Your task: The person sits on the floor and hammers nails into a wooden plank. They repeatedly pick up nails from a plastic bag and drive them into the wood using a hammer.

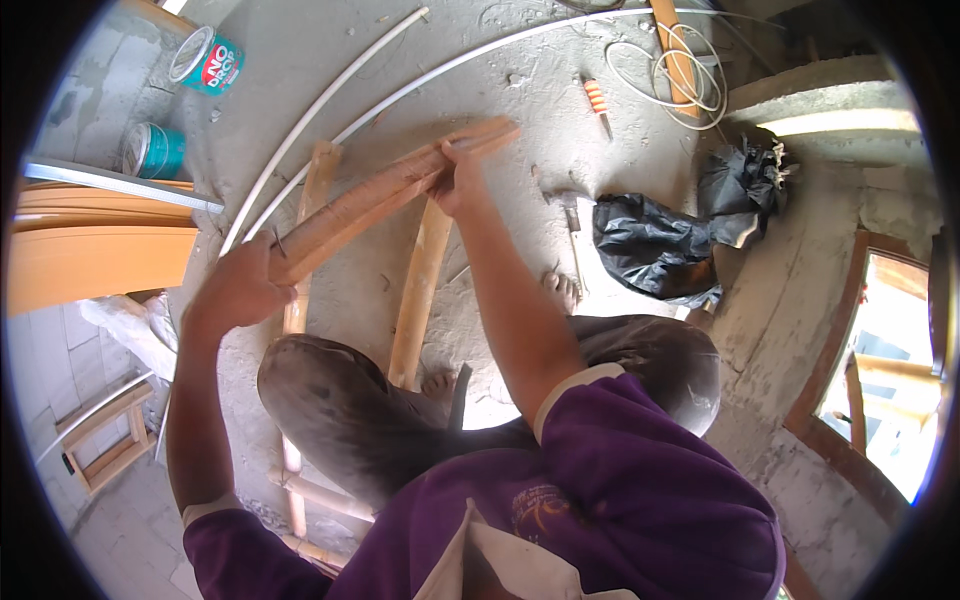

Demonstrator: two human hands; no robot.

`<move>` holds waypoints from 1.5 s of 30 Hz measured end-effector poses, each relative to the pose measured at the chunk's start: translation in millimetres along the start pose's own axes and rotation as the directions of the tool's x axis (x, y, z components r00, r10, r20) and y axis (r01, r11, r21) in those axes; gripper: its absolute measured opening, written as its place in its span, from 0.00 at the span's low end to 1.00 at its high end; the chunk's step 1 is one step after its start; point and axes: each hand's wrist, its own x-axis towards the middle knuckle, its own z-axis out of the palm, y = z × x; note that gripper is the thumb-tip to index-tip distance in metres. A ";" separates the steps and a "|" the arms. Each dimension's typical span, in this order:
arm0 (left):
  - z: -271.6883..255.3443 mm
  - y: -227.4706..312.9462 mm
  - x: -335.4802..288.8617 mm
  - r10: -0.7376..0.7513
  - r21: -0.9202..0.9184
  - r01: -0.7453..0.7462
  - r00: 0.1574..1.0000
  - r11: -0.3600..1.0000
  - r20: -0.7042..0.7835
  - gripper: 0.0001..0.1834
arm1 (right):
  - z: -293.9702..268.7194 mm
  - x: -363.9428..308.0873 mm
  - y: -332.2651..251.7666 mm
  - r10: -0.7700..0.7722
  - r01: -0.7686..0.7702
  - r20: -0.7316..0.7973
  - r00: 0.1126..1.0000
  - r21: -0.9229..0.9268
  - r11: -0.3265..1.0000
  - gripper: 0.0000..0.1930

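Over the floor (540, 120), nearer to its left edge than its right, two pale poles (420, 290) extend. The long wooden piece (370, 203) crosses above them; I cannot tell if it rests there. With uneven support, it could perhaps roll. The left hand (240, 285) has its fingers closed around the near end, the right hand (462, 180) grips the farther part. A thin nail-like spike (279, 240) is beside the left hand, so a sliding grip could scratch the skin.
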 end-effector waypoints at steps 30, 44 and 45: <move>270.6 118.0 222.8 -0.211 -0.592 -0.073 0.894 0.803 -0.396 0.32 | 3.1 132.7 -124.5 -0.278 0.113 -0.123 0.953 -0.706 0.700 0.15; 268.2 116.2 231.4 -0.218 -0.558 -0.080 0.867 0.826 -0.448 0.33 | -3.6 113.3 -86.4 -0.158 -0.013 -0.190 0.969 -0.677 0.736 0.29; 263.1 118.0 232.9 -0.214 -0.579 -0.079 0.882 0.812 -0.420 0.34 | -6.9 117.0 -91.8 -0.143 -0.002 -0.166 0.976 -0.659 0.752 0.29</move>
